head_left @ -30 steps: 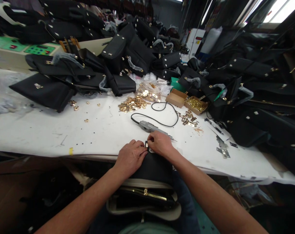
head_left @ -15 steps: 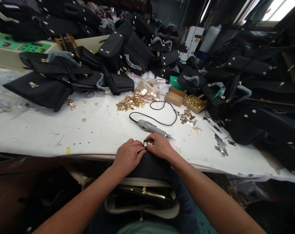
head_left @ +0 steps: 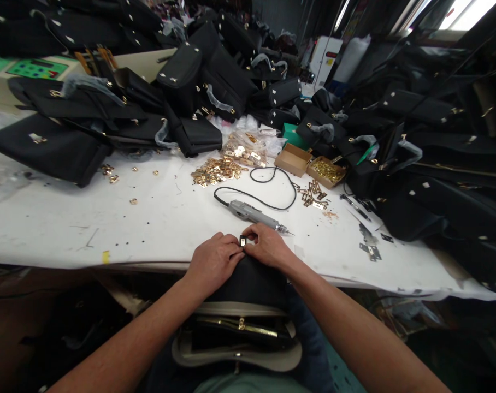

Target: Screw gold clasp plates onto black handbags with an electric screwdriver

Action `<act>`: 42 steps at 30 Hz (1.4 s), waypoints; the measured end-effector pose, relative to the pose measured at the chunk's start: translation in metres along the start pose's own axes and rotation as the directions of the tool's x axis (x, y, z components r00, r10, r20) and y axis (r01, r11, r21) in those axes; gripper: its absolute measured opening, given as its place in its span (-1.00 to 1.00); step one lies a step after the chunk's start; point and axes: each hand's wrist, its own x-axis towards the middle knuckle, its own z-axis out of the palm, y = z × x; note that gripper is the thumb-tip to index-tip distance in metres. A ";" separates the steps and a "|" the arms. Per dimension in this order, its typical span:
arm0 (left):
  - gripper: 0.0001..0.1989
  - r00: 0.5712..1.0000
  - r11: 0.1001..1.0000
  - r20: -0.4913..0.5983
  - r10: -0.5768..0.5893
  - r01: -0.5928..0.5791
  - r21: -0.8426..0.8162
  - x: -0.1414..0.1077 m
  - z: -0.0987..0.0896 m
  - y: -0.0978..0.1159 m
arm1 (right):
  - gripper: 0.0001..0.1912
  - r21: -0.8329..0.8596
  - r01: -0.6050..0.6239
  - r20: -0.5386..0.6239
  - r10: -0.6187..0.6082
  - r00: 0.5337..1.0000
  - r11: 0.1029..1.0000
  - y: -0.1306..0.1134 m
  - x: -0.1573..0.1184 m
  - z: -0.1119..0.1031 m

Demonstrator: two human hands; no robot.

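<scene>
A black handbag lies across my lap against the table's front edge, its mouth gaping toward me with a gold zipper inside. At its far end a small dark tab carries a metal plate with a pale rectangular middle. My left hand pinches the tab from the left. From the right, my right hand closes its fingertips on the same tab. A grey electric screwdriver lies just beyond my hands, its bit pointing right and its black cord looped behind it.
Gold metal plates lie heaped on the white table. Farther right are a cardboard box, a box of small gold fittings, loose plates and a pen. Black bags pile up along the back and right.
The view has shifted slightly, so table items sit a little farther left. Both hands keep the same hold on the tab; the screwdriver still lies on the table.
</scene>
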 end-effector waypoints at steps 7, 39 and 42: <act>-0.85 1.000 1.000 -0.001 -0.007 0.007 -0.018 -0.001 0.004 -0.003 | -0.68 0.040 -0.024 -0.004 0.024 1.000 0.999 -0.001 -0.001 0.001; -0.89 0.997 0.996 0.081 0.005 0.002 -0.084 0.005 -0.005 -0.006 | -0.73 -0.051 -0.028 0.122 0.034 0.992 0.998 -0.004 0.007 -0.011; -0.90 0.996 0.996 0.091 -0.001 0.008 -0.084 0.006 -0.007 -0.005 | -0.73 -0.065 -0.037 0.108 0.044 0.993 0.997 -0.005 0.008 -0.010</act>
